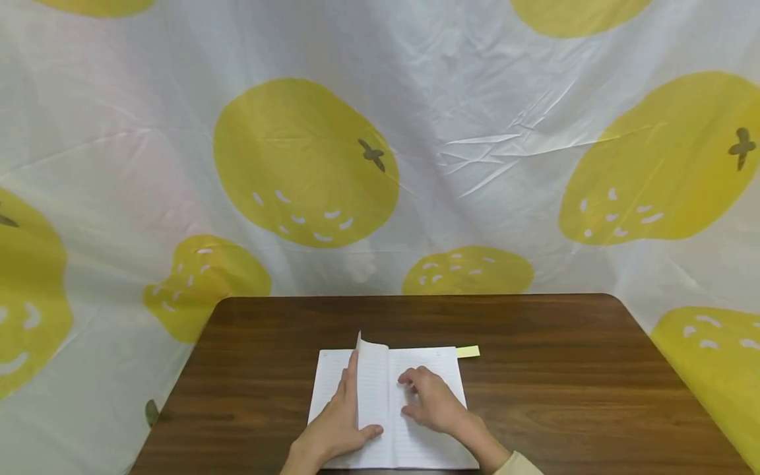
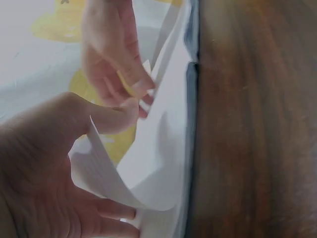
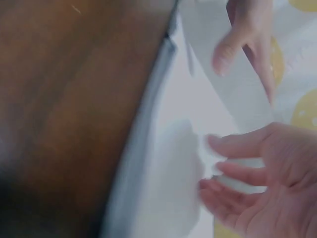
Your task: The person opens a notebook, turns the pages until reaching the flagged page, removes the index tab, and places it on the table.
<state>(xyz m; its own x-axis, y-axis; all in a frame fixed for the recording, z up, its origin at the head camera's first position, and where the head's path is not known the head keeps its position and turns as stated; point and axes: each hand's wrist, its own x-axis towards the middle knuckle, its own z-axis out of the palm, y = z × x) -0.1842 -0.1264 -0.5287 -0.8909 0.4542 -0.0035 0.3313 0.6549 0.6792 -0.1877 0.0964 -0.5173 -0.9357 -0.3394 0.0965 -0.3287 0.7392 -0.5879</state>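
Note:
An open notebook (image 1: pixel 427 448) with lined white pages lies at the table's near edge. One page (image 1: pixel 374 382) stands raised on its left half, curving up from the spine. Along that page's outer side run the fairly straight fingers of my left hand (image 1: pixel 335 422), while the thumb points right on the spine side. The left wrist view shows the raised page (image 2: pixel 104 168) between thumb and fingers. My right hand (image 1: pixel 436 399) hovers close over the right page, fingers loosely bent and thumb apart, with nothing between them in the right wrist view. A yellow sticky tab (image 1: pixel 469 351) juts from the notebook's upper right edge.
The dark wood-grain table (image 1: pixel 582 389) stretches out on both sides of the notebook. Behind it hangs a white curtain (image 1: pixel 463 79) printed with large yellow fruit shapes. A cream sleeve (image 1: pixel 518 465) covers the right forearm.

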